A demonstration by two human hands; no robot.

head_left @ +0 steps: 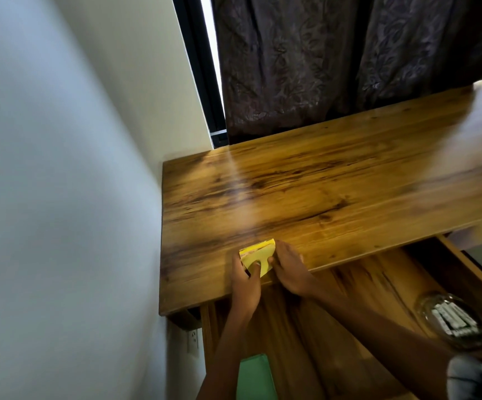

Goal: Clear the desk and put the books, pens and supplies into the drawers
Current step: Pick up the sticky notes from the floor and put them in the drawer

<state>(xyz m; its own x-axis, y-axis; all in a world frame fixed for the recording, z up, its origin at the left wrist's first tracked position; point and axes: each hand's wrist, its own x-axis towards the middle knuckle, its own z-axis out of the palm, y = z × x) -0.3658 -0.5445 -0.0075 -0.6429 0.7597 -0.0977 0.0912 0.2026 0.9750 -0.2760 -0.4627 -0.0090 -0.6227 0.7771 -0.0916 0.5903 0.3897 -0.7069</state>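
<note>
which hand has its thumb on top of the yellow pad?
The left hand: its thumb lies across the yellow pad's top face, gripping it at the desk's front edge. The right hand only touches the pad's right side.

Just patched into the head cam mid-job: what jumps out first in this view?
Both hands meet at the desk's near left edge: the left hand grips a small yellow pad, the right hand touching it. Below right, the open drawer holds a glass dish.

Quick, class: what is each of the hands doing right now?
Left hand: grips the yellow pad, thumb across its top.
Right hand: touches the pad's right edge; grip cannot be told.
</note>
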